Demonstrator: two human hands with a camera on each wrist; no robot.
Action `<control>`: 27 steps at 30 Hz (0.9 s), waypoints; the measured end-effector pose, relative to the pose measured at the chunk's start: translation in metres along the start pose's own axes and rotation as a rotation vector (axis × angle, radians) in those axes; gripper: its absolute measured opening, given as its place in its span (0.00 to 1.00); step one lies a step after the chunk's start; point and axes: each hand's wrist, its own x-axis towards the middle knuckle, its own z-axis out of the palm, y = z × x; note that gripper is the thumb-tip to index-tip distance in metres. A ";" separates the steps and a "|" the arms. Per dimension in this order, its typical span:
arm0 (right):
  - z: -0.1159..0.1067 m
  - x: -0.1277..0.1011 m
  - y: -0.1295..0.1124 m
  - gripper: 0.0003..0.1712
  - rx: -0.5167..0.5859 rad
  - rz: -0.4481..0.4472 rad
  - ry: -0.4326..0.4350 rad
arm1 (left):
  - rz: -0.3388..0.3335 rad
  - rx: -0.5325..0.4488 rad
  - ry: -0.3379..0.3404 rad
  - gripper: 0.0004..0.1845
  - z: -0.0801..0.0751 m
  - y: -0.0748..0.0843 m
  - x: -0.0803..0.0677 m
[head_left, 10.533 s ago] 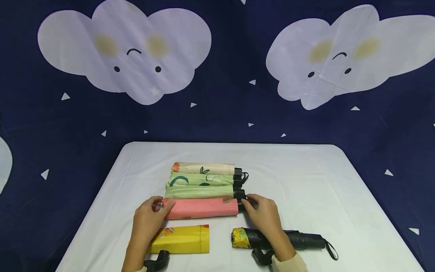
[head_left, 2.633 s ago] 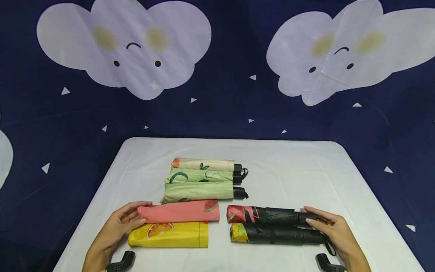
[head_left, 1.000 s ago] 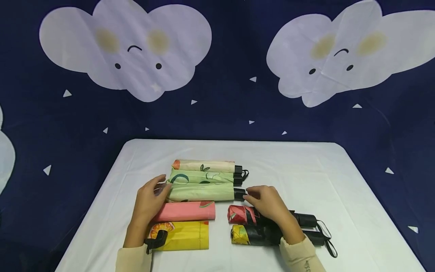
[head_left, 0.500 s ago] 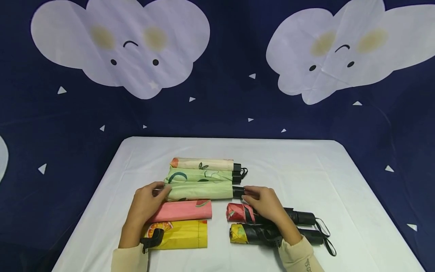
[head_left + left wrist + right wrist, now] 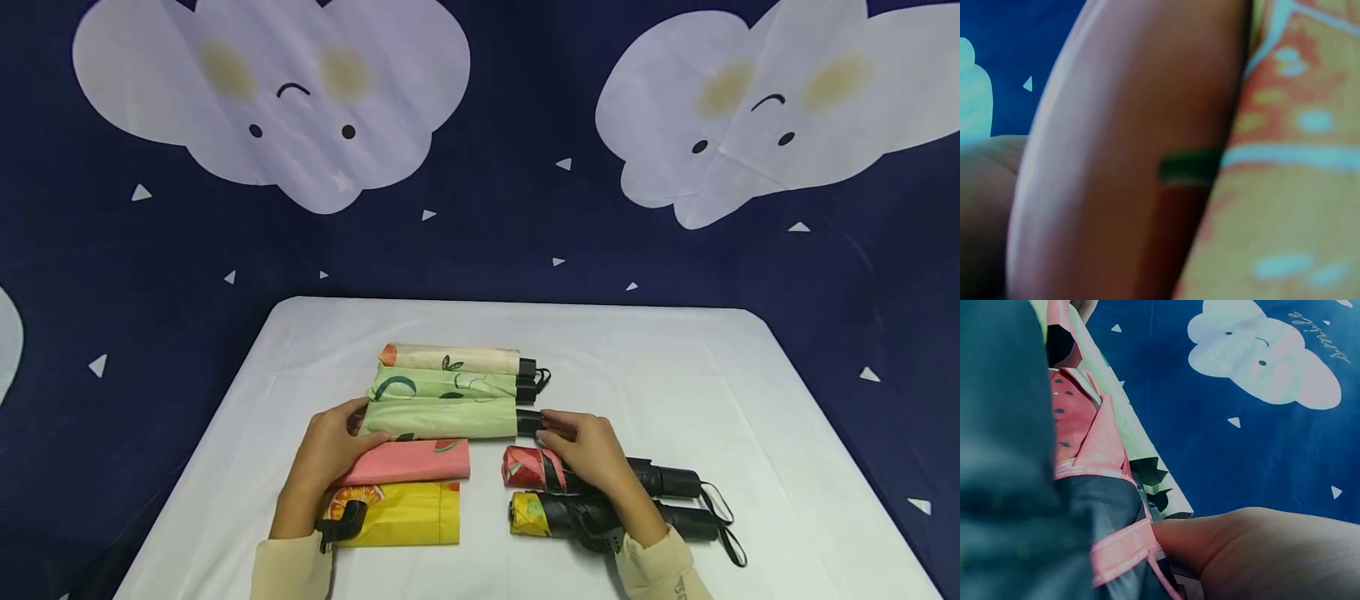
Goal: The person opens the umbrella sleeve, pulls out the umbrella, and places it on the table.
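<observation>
Two hands have the nearest green sleeved umbrella point(image 5: 441, 419) by its ends: our left hand point(image 5: 330, 446) curls its grip round the closed sleeve end, and our right hand point(image 5: 588, 446) pinches the black handle point(image 5: 528, 421). We judge this the start of pulling sleeve from umbrella; the next move calls for drawing the ends apart along the shaft. The umbrella lies flat on the worktop point(image 5: 675, 392), long axis left to right, handle to our right, just beside the second green one point(image 5: 442, 385) and above the pink sleeve point(image 5: 412, 462).
</observation>
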 end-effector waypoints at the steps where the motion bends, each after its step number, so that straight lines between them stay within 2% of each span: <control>1: 0.000 -0.001 0.000 0.23 0.000 -0.004 0.000 | 0.004 -0.004 0.000 0.39 0.001 0.000 0.000; 15: 0.000 -0.004 0.004 0.20 -0.075 -0.047 0.052 | 0.058 -0.011 0.006 0.38 0.005 0.004 -0.001; 27: 0.003 -0.003 0.003 0.17 -0.088 -0.082 0.080 | 0.126 0.021 0.056 0.34 0.008 0.000 0.000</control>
